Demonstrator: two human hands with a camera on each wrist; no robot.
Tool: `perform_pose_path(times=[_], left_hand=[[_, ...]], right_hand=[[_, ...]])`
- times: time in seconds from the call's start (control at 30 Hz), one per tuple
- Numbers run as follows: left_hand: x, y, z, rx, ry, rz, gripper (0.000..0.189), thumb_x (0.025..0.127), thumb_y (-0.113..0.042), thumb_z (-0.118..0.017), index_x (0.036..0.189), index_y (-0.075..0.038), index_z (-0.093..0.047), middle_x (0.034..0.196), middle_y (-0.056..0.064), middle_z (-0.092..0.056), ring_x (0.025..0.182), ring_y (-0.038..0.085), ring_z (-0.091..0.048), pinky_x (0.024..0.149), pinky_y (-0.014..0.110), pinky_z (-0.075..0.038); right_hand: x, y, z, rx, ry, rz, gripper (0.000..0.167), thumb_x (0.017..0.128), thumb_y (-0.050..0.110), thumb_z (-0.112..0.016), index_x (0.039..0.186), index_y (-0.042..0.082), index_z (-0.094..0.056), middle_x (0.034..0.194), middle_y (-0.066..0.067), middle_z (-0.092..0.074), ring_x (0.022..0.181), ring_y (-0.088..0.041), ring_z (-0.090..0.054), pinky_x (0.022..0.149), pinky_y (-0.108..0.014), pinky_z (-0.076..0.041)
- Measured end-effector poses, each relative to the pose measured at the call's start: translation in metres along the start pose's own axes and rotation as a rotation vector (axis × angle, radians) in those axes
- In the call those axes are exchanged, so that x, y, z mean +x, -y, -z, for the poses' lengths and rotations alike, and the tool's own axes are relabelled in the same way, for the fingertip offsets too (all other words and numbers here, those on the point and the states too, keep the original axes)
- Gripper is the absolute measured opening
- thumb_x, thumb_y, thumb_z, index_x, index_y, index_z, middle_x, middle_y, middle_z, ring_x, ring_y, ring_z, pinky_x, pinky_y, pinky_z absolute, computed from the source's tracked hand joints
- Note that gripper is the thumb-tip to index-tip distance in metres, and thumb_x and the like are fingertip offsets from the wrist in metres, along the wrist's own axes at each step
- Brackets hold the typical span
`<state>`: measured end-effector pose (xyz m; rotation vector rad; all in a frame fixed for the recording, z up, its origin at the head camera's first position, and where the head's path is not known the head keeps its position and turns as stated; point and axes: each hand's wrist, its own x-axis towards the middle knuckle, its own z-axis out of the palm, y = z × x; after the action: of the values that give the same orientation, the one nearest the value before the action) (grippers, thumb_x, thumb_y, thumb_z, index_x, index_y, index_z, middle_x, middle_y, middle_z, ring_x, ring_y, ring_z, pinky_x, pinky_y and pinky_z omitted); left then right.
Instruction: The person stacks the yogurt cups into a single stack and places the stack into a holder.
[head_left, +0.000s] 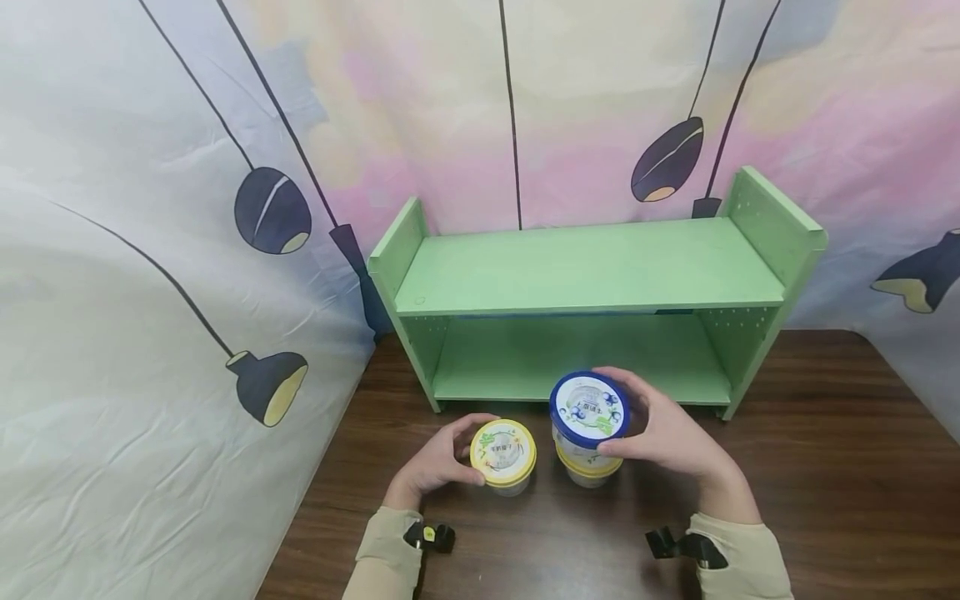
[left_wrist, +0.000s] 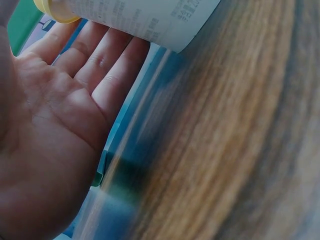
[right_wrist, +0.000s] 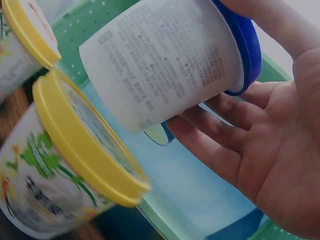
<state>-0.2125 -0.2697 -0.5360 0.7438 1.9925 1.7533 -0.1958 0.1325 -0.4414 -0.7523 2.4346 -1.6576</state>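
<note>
My left hand grips a round tub with a yellow lid, thumb at the near side and fingers round the far side. In the left wrist view, the printed white wall of this tub lies against the fingers. To the right, my right hand holds a white tub with a blue lid by its lid end. A second yellow-lidded tub is below it, partly hidden in the head view. From the right wrist, the blue-lidded tub appears apart from that yellow-lidded tub.
Behind the tubs stands a light green two-level shelf on the dark wooden table. A painted cloth backdrop hangs behind and to the left. Each wrist wears a black strap.
</note>
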Motion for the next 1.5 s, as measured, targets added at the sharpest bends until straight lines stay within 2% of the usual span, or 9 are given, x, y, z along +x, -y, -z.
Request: perform_pose_path(times=[0.17,0.27,0.6,0.77,0.93,1.0,1.17,1.27,1.5], left_hand=[[-0.001,-0.001,0.000,0.002,-0.006,0.001,0.087,0.080,-0.022,-0.097,0.154,-0.012,-0.051,0.147,0.012,-0.061,0.134,0.028,-0.057,0.108,0.040,-0.050],[-0.001,-0.002,0.000,-0.001,-0.008,-0.006,0.089,0.079,-0.024,-0.098,0.154,-0.012,-0.052,0.146,0.012,-0.062,0.134,0.028,-0.059,0.107,0.039,-0.051],[-0.001,-0.002,-0.002,-0.029,-0.005,-0.004,0.090,0.079,-0.025,-0.099,0.155,-0.011,-0.051,0.145,0.014,-0.063,0.131,0.029,-0.062,0.105,0.037,-0.054],[-0.002,-0.002,-0.001,-0.045,0.005,-0.004,0.090,0.081,-0.021,-0.097,0.155,-0.007,-0.049,0.149,0.014,-0.059,0.134,0.029,-0.060,0.109,0.037,-0.052],[-0.002,-0.002,-0.001,-0.046,-0.006,0.009,0.090,0.081,-0.019,-0.097,0.153,-0.002,-0.048,0.149,0.015,-0.058,0.135,0.028,-0.059,0.111,0.037,-0.051],[-0.002,-0.002,-0.001,-0.052,-0.007,0.011,0.092,0.080,-0.019,-0.097,0.155,-0.001,-0.046,0.151,0.016,-0.057,0.137,0.028,-0.058,0.111,0.037,-0.051],[-0.001,-0.004,-0.002,-0.057,0.001,0.010,0.098,0.081,-0.022,-0.097,0.160,-0.005,-0.042,0.156,0.015,-0.054,0.140,0.029,-0.056,0.112,0.038,-0.050],[-0.001,-0.005,-0.003,-0.054,0.008,0.006,0.100,0.081,-0.025,-0.097,0.162,-0.007,-0.040,0.159,0.014,-0.052,0.142,0.030,-0.055,0.113,0.039,-0.049],[-0.001,-0.005,-0.003,-0.058,0.011,0.003,0.103,0.081,-0.024,-0.097,0.164,-0.011,-0.038,0.159,0.013,-0.052,0.141,0.030,-0.055,0.114,0.039,-0.048]], right_hand=[[0.008,0.007,-0.015,0.070,0.019,0.001,0.101,0.078,0.025,-0.099,0.162,0.020,-0.043,0.145,-0.011,-0.060,0.132,-0.034,-0.057,0.105,-0.051,-0.051],[0.015,0.010,-0.027,0.097,0.017,0.003,0.101,0.080,0.025,-0.098,0.164,0.018,-0.041,0.147,-0.012,-0.059,0.132,-0.033,-0.058,0.107,-0.047,-0.051],[0.027,0.022,-0.060,0.181,0.005,-0.004,0.104,0.077,0.021,-0.099,0.163,0.016,-0.040,0.153,-0.012,-0.056,0.137,-0.036,-0.056,0.110,-0.055,-0.049],[0.028,0.026,-0.072,0.204,0.005,-0.005,0.101,0.076,0.020,-0.100,0.160,0.016,-0.044,0.147,-0.009,-0.060,0.128,-0.031,-0.061,0.108,-0.055,-0.049],[0.029,0.027,-0.082,0.167,-0.006,0.015,0.102,0.075,0.026,-0.100,0.161,0.017,-0.045,0.144,-0.005,-0.062,0.128,-0.026,-0.061,0.111,-0.056,-0.044],[0.031,0.027,-0.085,0.186,-0.006,0.023,0.103,0.075,0.025,-0.100,0.161,0.018,-0.045,0.145,-0.005,-0.062,0.130,-0.027,-0.061,0.112,-0.055,-0.044],[0.033,0.027,-0.092,0.275,-0.011,0.015,0.102,0.077,0.017,-0.098,0.162,0.018,-0.041,0.148,-0.009,-0.061,0.131,-0.030,-0.062,0.110,-0.045,-0.050],[0.034,0.027,-0.095,0.274,-0.033,0.003,0.101,0.077,0.017,-0.099,0.160,0.014,-0.042,0.147,-0.009,-0.063,0.128,-0.030,-0.064,0.106,-0.039,-0.052],[0.035,0.026,-0.100,0.250,-0.063,0.004,0.098,0.078,0.018,-0.098,0.159,0.015,-0.044,0.147,-0.007,-0.063,0.130,-0.027,-0.063,0.109,-0.040,-0.051]])
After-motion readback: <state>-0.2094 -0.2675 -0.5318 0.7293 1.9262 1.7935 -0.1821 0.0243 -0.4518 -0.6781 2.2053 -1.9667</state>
